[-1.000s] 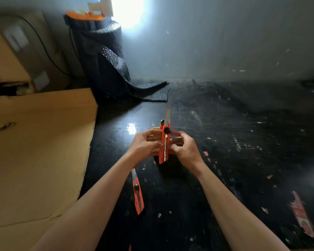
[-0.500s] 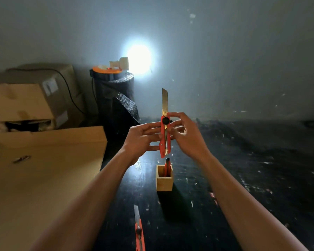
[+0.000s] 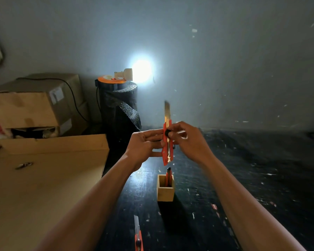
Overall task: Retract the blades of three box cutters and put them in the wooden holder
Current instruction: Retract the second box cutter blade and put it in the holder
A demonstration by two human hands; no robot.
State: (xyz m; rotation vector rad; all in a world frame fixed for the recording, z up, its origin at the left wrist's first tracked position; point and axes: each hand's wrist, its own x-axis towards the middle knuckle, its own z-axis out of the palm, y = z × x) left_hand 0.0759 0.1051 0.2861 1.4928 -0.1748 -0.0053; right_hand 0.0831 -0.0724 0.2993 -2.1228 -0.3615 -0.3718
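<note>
Orange cutter point(image 3: 167, 145) pinched upright in both hands point(image 3: 143, 144), blade shorter than a moment ago — you're retracting it above the wooden holder point(image 3: 165, 193).

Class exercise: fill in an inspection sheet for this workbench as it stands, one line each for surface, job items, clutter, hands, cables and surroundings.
Surface: black tabletop, scuffed, flecked with pale scraps.
Job items: wooden holder has one cutter inside; held box cutter upright, blade out; third cutter lying at the near edge, blade out.
Clutter: flat cardboard sheet, black bubble-wrap roll.
Hands: left hand and right hand both grip the held cutter.
Cables: black cable over the cardboard boxes.
Surroundings: grey wall, bright lamp.
</note>
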